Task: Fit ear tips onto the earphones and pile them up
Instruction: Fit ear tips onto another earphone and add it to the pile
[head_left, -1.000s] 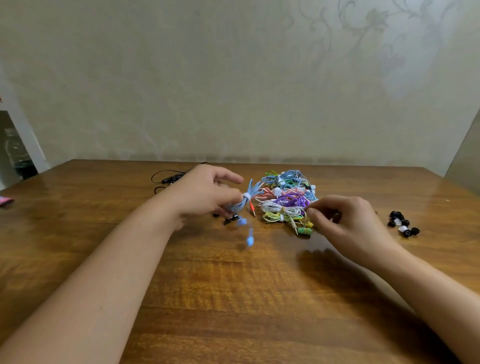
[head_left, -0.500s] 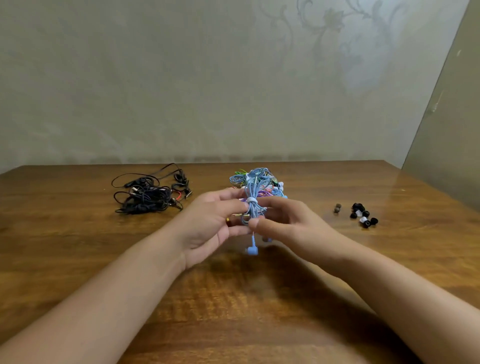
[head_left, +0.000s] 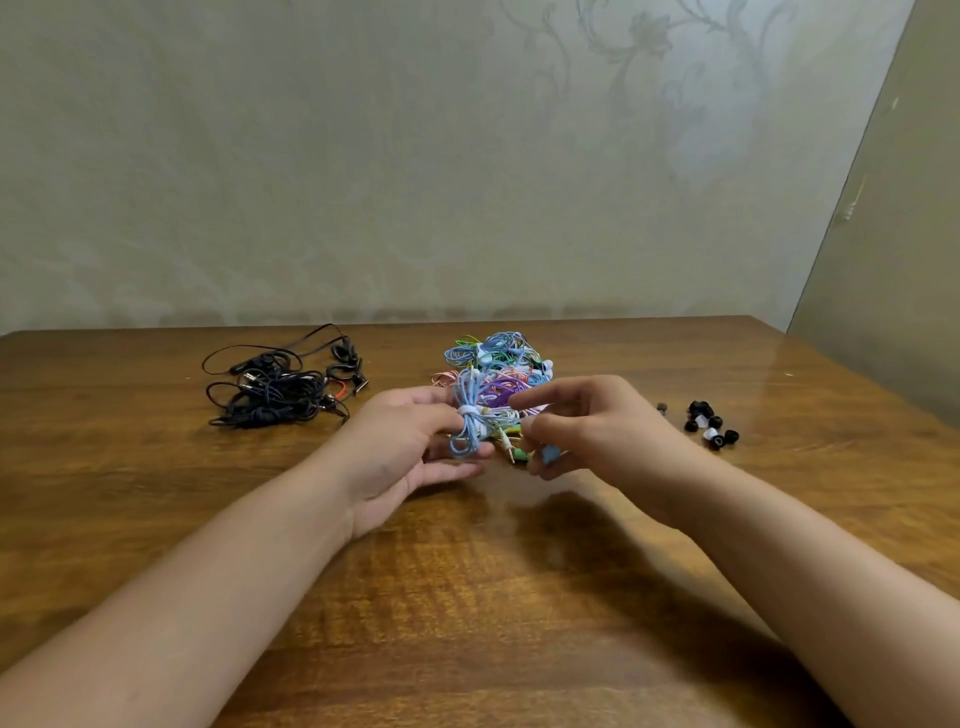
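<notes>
Now pulled right of left hand (head_left: 410, 447) gripping blue earphone bundle (head_left: 470, 423) above bench (head_left: 467, 597), right hand (head_left: 587, 431) pinching blue earbud (head_left: 549, 455); short cord risks yanking it free.

The table (head_left: 467, 597) is brown wood w/ dark wavy stripes, shiny. The wall (head_left: 363, 156) is pale grey-green w/ a faint swirly flower pattern top right. The tied earphone bundle (head_left: 467, 421) is light blue w/ a white band. The earphone pile (head_left: 498, 364) has blue, green, pink, purple & white cords. The tangle of cords (head_left: 275, 395) on the left is black w/ a bit of red. The ear tips (head_left: 709, 423) are mostly black, a few white. The earbud (head_left: 549, 454) is light blue.
</notes>
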